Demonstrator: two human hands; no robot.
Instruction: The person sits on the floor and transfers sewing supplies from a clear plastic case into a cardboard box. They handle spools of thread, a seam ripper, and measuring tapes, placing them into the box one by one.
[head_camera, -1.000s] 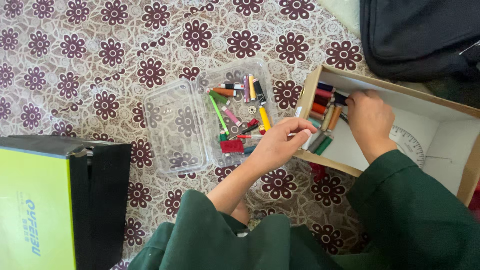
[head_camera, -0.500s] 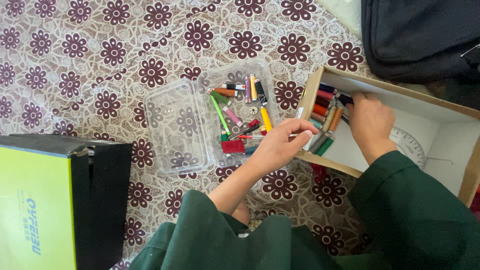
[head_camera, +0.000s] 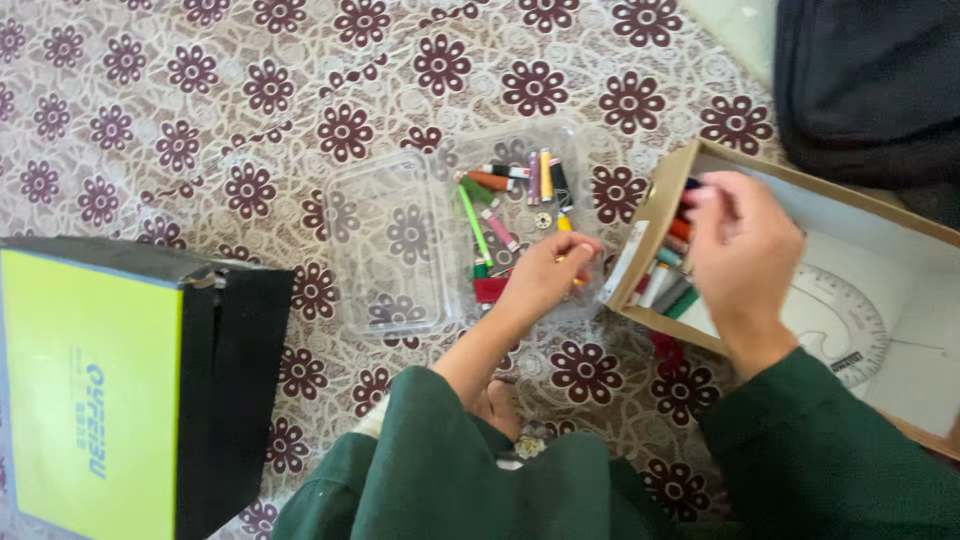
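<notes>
The left hand (head_camera: 545, 275) pinched something small over the clear plastic box (head_camera: 520, 225) of light, stiff thread spools (head_camera: 495, 182) — best gripped mid-barrel; the right hand (head_camera: 740, 255) reached curled into the cardboard box (head_camera: 655, 195) — grip hidden.

Place: a home, most likely a floor or bed used as a sewing corner.
Surface: soft cloth (head_camera: 250, 110) with maroon flowers on a cream lace-like pattern, spread wide like a bedsheet or floor cover.
Sewing supplies: clear plastic box (head_camera: 520, 215) of coloured thread spools, cardboard box (head_camera: 850, 230) with more spools and a curved tailoring ruler (head_camera: 835, 320).
Household clutter: black and yellow-green box (head_camera: 120, 380), dark bag (head_camera: 870, 80) lying nearby.
</notes>
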